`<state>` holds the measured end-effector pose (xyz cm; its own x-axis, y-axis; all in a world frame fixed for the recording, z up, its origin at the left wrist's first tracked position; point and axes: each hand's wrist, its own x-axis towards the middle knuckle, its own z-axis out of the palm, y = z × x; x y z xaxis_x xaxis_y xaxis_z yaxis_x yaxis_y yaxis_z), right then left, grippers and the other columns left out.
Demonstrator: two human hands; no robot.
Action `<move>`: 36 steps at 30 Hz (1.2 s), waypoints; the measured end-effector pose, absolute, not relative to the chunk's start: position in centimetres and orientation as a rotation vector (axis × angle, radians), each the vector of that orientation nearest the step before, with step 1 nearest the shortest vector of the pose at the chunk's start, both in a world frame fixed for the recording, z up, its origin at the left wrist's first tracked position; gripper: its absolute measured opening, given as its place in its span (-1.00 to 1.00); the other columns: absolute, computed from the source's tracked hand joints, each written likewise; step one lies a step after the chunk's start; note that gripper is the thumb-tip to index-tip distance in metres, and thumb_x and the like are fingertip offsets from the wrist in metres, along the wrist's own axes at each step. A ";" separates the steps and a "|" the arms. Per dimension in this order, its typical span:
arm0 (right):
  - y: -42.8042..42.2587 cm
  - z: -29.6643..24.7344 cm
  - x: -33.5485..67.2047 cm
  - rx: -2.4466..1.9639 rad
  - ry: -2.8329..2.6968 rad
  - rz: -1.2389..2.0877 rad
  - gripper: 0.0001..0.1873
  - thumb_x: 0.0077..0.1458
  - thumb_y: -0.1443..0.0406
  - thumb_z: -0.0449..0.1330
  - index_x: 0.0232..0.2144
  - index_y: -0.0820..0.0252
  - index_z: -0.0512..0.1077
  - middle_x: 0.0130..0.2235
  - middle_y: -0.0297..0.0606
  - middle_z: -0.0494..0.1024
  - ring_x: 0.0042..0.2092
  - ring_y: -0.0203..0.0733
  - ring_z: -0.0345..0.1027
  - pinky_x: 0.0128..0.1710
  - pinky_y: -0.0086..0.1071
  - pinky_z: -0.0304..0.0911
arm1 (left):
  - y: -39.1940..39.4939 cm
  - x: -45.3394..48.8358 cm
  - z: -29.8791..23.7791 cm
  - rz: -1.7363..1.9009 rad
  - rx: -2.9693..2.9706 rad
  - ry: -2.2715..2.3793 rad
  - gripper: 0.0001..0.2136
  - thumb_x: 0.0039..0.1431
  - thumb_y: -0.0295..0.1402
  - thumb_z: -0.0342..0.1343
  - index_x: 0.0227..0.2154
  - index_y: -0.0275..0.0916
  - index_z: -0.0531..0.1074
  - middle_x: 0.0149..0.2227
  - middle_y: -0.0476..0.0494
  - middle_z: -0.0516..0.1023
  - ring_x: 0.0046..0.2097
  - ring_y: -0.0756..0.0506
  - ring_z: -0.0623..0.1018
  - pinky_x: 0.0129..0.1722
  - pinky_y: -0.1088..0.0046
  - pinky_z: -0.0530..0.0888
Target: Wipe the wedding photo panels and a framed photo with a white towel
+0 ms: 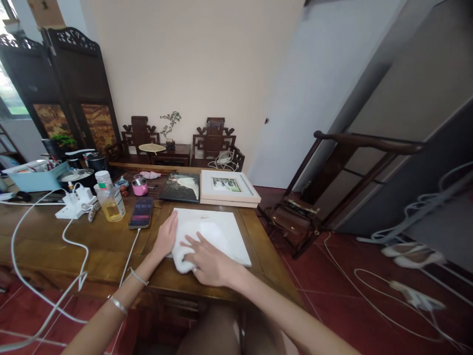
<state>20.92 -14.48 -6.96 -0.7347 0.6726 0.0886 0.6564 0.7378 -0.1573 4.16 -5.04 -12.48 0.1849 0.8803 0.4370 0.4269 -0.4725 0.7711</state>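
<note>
A flat white board [236, 236] lies on the wooden table near its right front corner. Against the board's left edge rests my left hand [168, 234], its fingers stretched out and close together. My right hand [210, 259] presses down on a bunched white cloth [182, 254] on the board, its fingers apart over the fabric and part of the cloth gathered beneath them. The palm hides some of the cloth. A small darkish mark [205, 217] shows near the board's far edge. Just left of my left hand lies a phone [141, 213] with a cable plugged in.
Behind the board lie a light-framed picture [226, 185] and a dark panel [170, 187]. Leftward stand a bottle of yellow liquid [113, 207], a pink cup [139, 186], a white power strip [70, 210] and a blue bin [31, 177]. A wooden chair [295, 217] is at right.
</note>
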 end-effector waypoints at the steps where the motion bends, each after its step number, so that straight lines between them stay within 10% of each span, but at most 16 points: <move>1: -15.3 -6.7 21.5 -1.075 -2.787 0.218 -0.64 -0.07 0.40 0.05 -0.18 0.25 0.46 0.12 0.02 0.35 0.27 0.03 -0.04 0.23 0.04 -0.22 | -5.2 4.2 -12.5 1.226 2.047 1.206 -0.54 0.28 -0.18 -0.22 0.11 -0.34 0.28 0.20 -0.23 0.28 0.22 -0.11 0.27 0.25 0.27 0.15; 11: -9.8 -6.1 24.0 -1.480 -2.470 0.257 -0.58 -0.05 0.46 -0.05 -0.15 0.23 0.44 -0.08 -0.10 0.53 0.00 -0.02 0.35 0.16 -0.12 -0.11 | -4.4 4.0 -13.7 1.029 2.256 1.210 -0.64 0.18 -0.29 -0.09 -0.07 -0.33 0.45 0.08 -0.30 0.43 0.16 -0.20 0.36 0.20 0.17 0.24; 22: -0.8 -6.3 18.9 -1.365 -2.427 0.332 -0.55 0.05 0.43 -0.15 -0.12 0.27 0.44 0.01 -0.27 0.48 -0.01 -0.11 0.32 -0.01 -0.46 0.08 | -4.3 3.8 -13.5 0.979 2.299 1.215 -0.64 0.13 -0.37 -0.06 -0.06 -0.37 0.45 0.08 -0.32 0.42 0.15 -0.22 0.38 0.20 0.14 0.23; 36: -5.1 -7.8 30.0 -1.626 -2.253 0.382 -0.57 0.04 0.38 -0.09 -0.10 0.27 0.43 0.00 -0.10 0.48 0.04 0.06 0.26 0.05 -0.18 0.10 | -4.2 3.9 -14.2 1.004 2.295 1.201 -0.62 0.16 -0.36 -0.09 -0.02 -0.40 0.42 0.10 -0.35 0.39 0.19 -0.19 0.33 0.21 0.16 0.22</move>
<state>30.01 -5.14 -7.83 -0.2906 0.9503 0.1116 0.8603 0.3105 -0.4042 3.91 -4.17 -14.20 0.3855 0.8196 0.4238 0.5623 -0.5729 0.5964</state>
